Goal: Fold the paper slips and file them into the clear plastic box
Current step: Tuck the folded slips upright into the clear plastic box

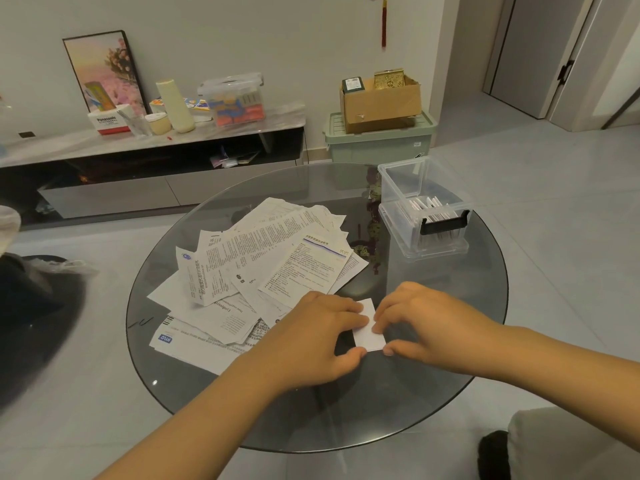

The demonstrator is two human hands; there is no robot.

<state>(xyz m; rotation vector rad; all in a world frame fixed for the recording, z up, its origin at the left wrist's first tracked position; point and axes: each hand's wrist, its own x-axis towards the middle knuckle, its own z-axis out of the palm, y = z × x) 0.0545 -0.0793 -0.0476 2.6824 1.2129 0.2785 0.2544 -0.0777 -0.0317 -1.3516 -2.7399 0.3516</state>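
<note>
A small folded white paper slip (370,336) lies on the round glass table (433,393), near its front. My left hand (311,337) presses on the slip's left edge, thumb at its lower corner. My right hand (429,323) pinches the right edge with fingertips and thumb. A loose pile of printed paper slips (263,268) spreads over the table's left half, just beyond my left hand. The clear plastic box (424,206) stands open at the table's far right, with several folded slips upright inside and a black latch on its near side.
A low TV cabinet (156,157) with a storage box, bottle and cartons runs along the back wall. A green bin (379,142) carrying a cardboard box stands behind the table. A dark stool (34,306) sits at the left. Grey floor tiles surround the table.
</note>
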